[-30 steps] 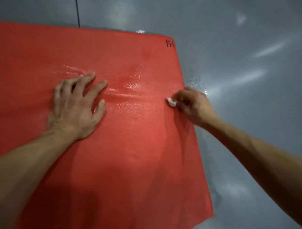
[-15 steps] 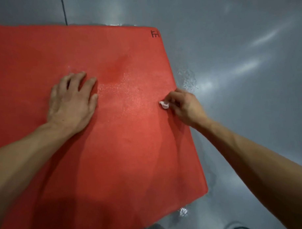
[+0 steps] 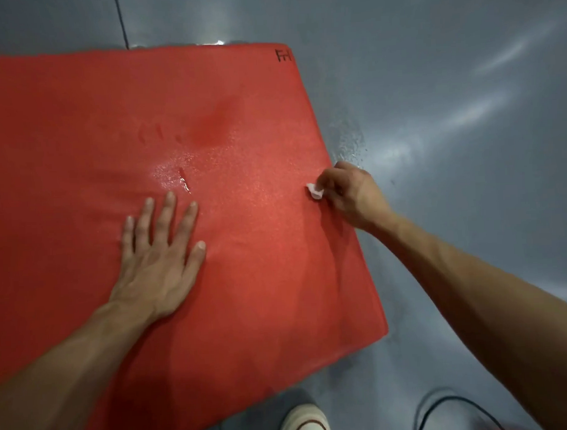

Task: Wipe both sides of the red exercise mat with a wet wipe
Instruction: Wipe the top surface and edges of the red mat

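The red exercise mat (image 3: 79, 125) lies flat on a grey floor and fills the left and centre of the head view. A wet sheen and finger dents mark its middle. My left hand (image 3: 158, 257) presses flat on the mat, fingers straight and spread. At the mat's right edge my right hand (image 3: 349, 193) pinches a small crumpled white wet wipe (image 3: 315, 191) against the surface. A black logo (image 3: 283, 55) sits in the far right corner of the mat.
Glossy grey floor (image 3: 466, 144) surrounds the mat, with water droplets (image 3: 352, 141) just beyond the right edge. A white shoe toe (image 3: 304, 423) and a black cable (image 3: 456, 405) show at the bottom. A dark floor seam (image 3: 121, 21) runs at the top.
My left hand has slid back toward me on the mat, leaving dents where it pressed. The view has pulled back, showing the mat's near corner and a shoe. The right hand stays at the edge.
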The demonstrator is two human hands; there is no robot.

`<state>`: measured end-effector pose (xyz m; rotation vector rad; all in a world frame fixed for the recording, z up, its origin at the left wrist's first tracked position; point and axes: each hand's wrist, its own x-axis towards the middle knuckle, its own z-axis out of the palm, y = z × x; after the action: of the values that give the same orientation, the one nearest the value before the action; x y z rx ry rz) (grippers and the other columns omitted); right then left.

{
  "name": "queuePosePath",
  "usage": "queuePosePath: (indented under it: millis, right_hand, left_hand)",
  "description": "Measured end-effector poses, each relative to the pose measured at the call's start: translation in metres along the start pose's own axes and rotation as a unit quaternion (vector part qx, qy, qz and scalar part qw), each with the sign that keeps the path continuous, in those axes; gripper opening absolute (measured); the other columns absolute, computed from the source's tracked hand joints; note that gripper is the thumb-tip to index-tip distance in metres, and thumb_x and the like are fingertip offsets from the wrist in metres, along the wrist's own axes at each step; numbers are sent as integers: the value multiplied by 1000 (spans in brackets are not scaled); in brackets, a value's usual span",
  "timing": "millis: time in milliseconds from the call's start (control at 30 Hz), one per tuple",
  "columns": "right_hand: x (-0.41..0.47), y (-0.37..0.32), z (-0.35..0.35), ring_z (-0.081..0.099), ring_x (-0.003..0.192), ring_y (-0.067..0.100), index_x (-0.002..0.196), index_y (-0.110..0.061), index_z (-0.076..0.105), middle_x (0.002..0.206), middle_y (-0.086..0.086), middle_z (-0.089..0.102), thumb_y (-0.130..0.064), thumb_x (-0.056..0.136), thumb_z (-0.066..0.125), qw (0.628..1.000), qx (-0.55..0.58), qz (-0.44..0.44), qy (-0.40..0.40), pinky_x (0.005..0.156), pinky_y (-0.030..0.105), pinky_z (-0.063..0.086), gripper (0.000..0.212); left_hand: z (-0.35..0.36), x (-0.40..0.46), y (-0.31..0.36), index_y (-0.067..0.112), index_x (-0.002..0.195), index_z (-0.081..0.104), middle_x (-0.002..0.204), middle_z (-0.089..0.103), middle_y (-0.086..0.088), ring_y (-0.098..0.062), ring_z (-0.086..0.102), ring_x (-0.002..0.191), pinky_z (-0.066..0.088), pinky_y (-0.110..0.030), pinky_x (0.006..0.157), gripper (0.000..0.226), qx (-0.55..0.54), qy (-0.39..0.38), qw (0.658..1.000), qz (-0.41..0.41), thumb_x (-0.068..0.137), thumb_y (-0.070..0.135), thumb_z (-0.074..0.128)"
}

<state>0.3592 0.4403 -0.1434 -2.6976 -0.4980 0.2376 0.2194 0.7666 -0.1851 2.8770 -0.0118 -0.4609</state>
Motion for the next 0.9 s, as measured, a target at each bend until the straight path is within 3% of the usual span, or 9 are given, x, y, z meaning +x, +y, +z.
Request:
queuePosePath:
  millis: [67,200,267,367,467,600,733,800,900]
  right_hand:
    - [-18,0,4,56,75,23,87,-14,70,83,0,55,-16,87,64,1000,4,-1,-27,65,28,35,6]
    - [-108,-5,-1,55,75,14,85,-17,65,84,-4,56,-7,89,66,991,55,-22,-119,66,26,38,10]
    - [-105,-1,-5,57,75,13,87,-16,67,86,-3,58,-7,88,67,988,54,-45,-141,66,26,41,10]
    - [-40,6,-5,51,71,12,86,-15,71,81,-6,53,-13,88,67,995,21,-65,-79,63,25,34,5]
    - [-2,8,-3,53,73,19,86,-16,71,82,-7,51,-6,82,68,998,-2,-53,-43,64,26,32,12]
    - [-78,5,-4,55,75,20,86,-15,65,84,-6,52,-6,88,64,995,30,-43,-84,65,26,34,10]
    - [-147,11,-10,58,83,19,90,-17,66,91,-1,58,-1,87,61,976,66,-82,-191,72,27,43,17]
    - [-117,15,-8,59,83,21,92,-16,68,91,1,59,0,88,66,980,49,-100,-168,72,27,42,16]
    - [-69,10,0,57,81,22,91,-13,71,90,5,60,-12,88,63,995,30,-63,-70,69,33,43,9]
  left_hand:
    - [-4,3,-1,41,160,-12,167,-29,6,-23,-26,154,-33,-34,113,73,-10,-35,999,-5,94,65,5]
    - [-8,6,3,45,153,-26,155,-47,12,-15,-48,140,-38,-36,110,73,-13,-69,997,-22,87,68,-6]
    - [-9,7,2,45,152,-27,154,-47,12,-15,-47,141,-38,-36,109,72,-12,-72,997,-24,88,68,-6]
    - [-11,6,4,47,148,-32,150,-50,14,-16,-43,144,-39,-35,107,70,-8,-86,996,-23,86,69,-6]
    - [-12,7,4,48,147,-31,151,-49,14,-16,-44,143,-40,-34,106,71,-9,-95,995,-20,84,71,-7]
    - [-12,6,3,49,147,-33,151,-51,14,-13,-49,138,-40,-34,106,71,-9,-97,995,-21,85,71,-7]
    - [-10,7,3,48,148,-30,152,-49,15,-15,-46,142,-37,-35,109,71,2,-88,996,-23,86,71,-5]
    - [-9,6,4,48,149,-29,152,-48,15,-18,-39,148,-36,-35,110,72,8,-87,996,-22,86,71,-3]
    - [-9,6,3,49,151,-27,153,-48,16,-17,-39,147,-37,-34,108,73,4,-97,995,-20,86,73,-3]
